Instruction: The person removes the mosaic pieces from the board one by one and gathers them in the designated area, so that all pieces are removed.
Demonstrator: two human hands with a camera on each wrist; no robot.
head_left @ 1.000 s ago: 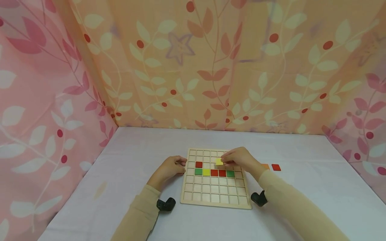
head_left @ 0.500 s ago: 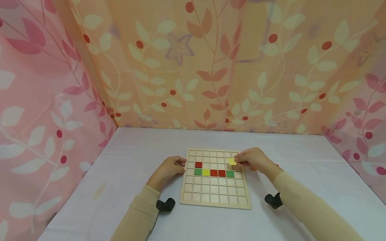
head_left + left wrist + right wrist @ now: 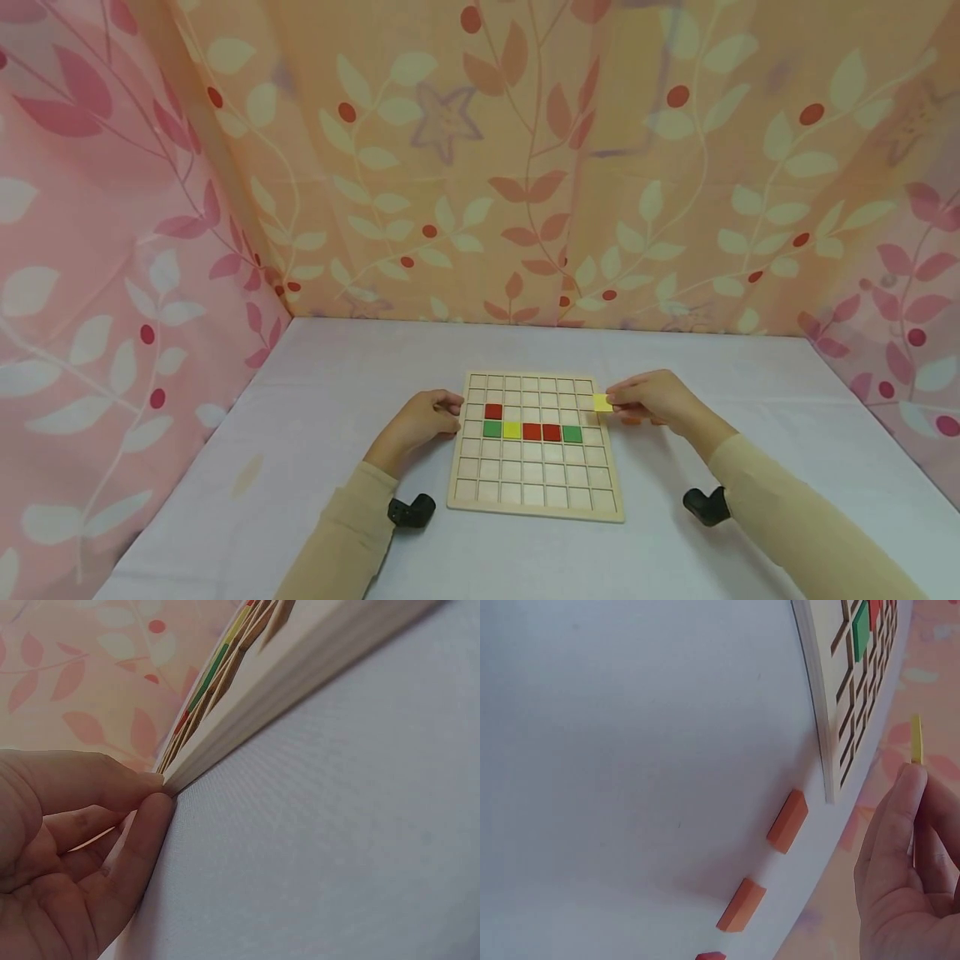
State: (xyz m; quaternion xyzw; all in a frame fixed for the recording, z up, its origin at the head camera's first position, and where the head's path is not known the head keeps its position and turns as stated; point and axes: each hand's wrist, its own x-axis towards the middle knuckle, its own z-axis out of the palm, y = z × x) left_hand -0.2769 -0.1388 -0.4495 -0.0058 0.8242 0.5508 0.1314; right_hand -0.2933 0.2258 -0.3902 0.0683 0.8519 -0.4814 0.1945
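Observation:
My right hand [image 3: 656, 398] pinches a yellow square tile [image 3: 602, 403] between thumb and fingertips, raised over the right edge of a wooden grid board [image 3: 532, 471]. In the right wrist view that yellow tile is seen edge-on. At the board's left edge is my left hand [image 3: 423, 417]; the left wrist view has its thumb and forefinger [image 3: 154, 814] pinching the rim. One row of the board holds a green tile [image 3: 492, 429], a yellow tile [image 3: 512, 430], two red tiles [image 3: 532, 432] side by side and another green tile [image 3: 572, 434]. Above the left green one sits a red tile [image 3: 492, 412].
Two orange tiles [image 3: 788, 821] lie on the white tablecloth [image 3: 645, 750] right of the board, with part of a red tile [image 3: 710, 956] beyond them. My right hand mostly hides these in the head view. Patterned curtains [image 3: 450, 208] surround the table's back and sides.
My right hand has moved right with the yellow tile, from over the board's upper middle to its right edge. The left hand keeps its place at the board's left edge.

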